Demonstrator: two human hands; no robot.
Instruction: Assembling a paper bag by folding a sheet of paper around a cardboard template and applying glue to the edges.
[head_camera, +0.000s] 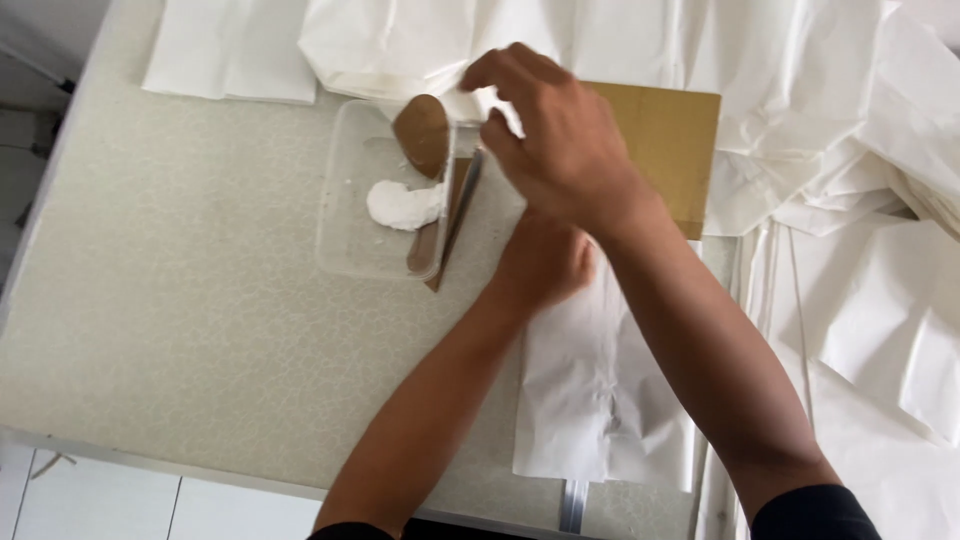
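Reaching across the centre of the frame, the right hand hovers with fingers loosely curled and parted, closed on nothing visible, just above the edge of a brown cardboard sheet and right beside a clear plastic tray. The left hand lies lower, partly hidden under the right wrist, pressing flat on a folded white paper bag that runs down toward the lower centre of the frame (whether its fingers pinch the paper cannot be told).

The tray sits left of centre on the pale speckled desk and holds a dab of white paste and a brown oval pad leaning at its upper right corner. A thin stick-like tool rests along the tray's right rim.

More white paper lies heaped across the top and right of the frame, overlapping the cardboard, and a separate folded sheet lies flat at upper left.
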